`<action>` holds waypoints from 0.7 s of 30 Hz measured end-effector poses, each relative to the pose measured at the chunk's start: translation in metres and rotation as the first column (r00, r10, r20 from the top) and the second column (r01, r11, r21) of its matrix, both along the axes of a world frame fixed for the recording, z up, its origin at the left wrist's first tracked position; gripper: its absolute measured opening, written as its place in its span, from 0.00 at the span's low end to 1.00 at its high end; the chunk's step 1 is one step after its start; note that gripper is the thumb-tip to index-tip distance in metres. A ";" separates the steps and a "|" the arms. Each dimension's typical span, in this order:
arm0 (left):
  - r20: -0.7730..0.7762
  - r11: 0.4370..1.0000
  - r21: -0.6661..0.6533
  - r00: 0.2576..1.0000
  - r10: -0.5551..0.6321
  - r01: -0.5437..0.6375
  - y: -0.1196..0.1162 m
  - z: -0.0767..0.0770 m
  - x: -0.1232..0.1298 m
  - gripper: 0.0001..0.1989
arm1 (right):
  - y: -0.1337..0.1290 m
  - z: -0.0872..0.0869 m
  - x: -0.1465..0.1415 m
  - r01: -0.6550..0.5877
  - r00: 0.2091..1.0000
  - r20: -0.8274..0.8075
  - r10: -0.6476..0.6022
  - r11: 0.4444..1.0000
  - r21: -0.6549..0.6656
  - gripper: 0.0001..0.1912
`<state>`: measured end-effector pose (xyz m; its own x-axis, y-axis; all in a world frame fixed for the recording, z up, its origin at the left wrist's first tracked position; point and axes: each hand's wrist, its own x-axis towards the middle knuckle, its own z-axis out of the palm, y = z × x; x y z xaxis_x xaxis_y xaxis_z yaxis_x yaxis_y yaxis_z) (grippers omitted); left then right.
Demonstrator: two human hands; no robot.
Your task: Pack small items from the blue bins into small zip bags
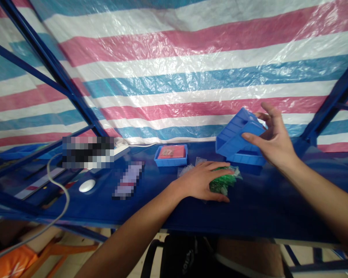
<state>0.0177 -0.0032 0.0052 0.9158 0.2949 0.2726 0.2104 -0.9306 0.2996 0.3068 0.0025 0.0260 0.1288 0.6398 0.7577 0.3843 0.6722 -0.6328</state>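
My right hand (274, 141) grips a blue plastic bin (234, 133) by its edge, thumb on one side and fingers on the other. The bin is tilted above the table, partly in front of another blue bin (246, 159) behind it. My left hand (204, 179) lies with fingers spread over a heap of green items in clear plastic bags (224, 180). Part of the heap is hidden under the palm, and more clear plastic shows just behind the hand. What the green items are, I cannot make out.
On the blue table (266, 204), a blue bin (171, 161) holds flat pinkish-red packets (171, 151). Leftward lie a blurred-out purple phone-shaped object (129, 180), a white computer mouse (87, 185) and a pale cable (67, 197). Striped sheeting (174, 77) hangs behind. A person's orange clothing (14, 260) shows lower left.
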 end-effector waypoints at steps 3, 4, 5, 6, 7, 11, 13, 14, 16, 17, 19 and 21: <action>-0.003 1.000 -0.004 1.000 0.005 -0.005 -0.002 0.000 0.000 0.43 | 0.010 -0.006 -0.003 -0.009 0.998 -0.057 0.004 0.995 -0.101 0.57; -0.006 1.000 -0.003 1.000 0.006 -0.006 -0.003 0.000 0.000 0.43 | 0.014 -0.007 -0.004 0.004 0.999 -0.047 -0.011 0.990 -0.142 0.57; -0.008 1.000 -0.004 1.000 0.008 -0.008 -0.003 0.000 0.000 0.43 | 0.017 -0.008 -0.006 0.017 0.999 -0.031 -0.023 0.984 -0.180 0.56; -0.012 1.000 -0.005 1.000 0.008 -0.008 -0.004 0.001 0.000 0.43 | 0.021 -0.010 -0.009 0.023 1.000 -0.013 -0.027 0.977 -0.214 0.54; -0.014 1.000 -0.007 1.000 0.009 -0.009 -0.005 0.001 0.000 0.44 | 0.024 -0.010 -0.011 0.022 1.000 0.000 -0.023 0.970 -0.241 0.52; -0.019 0.999 -0.006 0.999 0.033 -0.033 -0.009 0.000 0.000 0.43 | 0.042 -0.014 -0.021 -0.073 0.997 0.010 0.081 0.941 -0.332 0.48; -0.018 0.999 -0.002 0.999 0.046 -0.046 -0.010 -0.001 0.001 0.43 | 0.052 -0.016 -0.026 -0.080 0.993 0.056 0.106 0.933 -0.350 0.47; -0.017 0.999 -0.002 0.999 0.050 -0.050 -0.010 -0.002 0.001 0.43 | 0.056 -0.018 -0.027 -0.057 0.989 0.106 0.099 0.936 -0.347 0.47; -0.015 0.999 -0.005 0.999 0.052 -0.052 -0.011 -0.002 0.001 0.44 | 0.063 -0.020 -0.030 0.022 0.967 0.245 0.064 0.942 -0.336 0.48; -0.017 0.998 -0.007 0.998 0.054 -0.055 -0.012 -0.001 0.000 0.43 | 0.065 -0.021 -0.030 0.060 0.947 0.316 0.054 0.938 -0.342 0.50; -0.026 0.998 -0.012 0.998 0.062 -0.062 -0.013 0.001 0.000 0.42 | 0.067 -0.024 -0.030 0.119 0.898 0.436 0.060 0.921 -0.372 0.57; -0.041 0.997 -0.020 0.996 0.075 -0.076 -0.015 0.003 -0.001 0.42 | 0.067 -0.027 -0.028 0.145 0.841 0.534 0.088 0.914 -0.378 0.64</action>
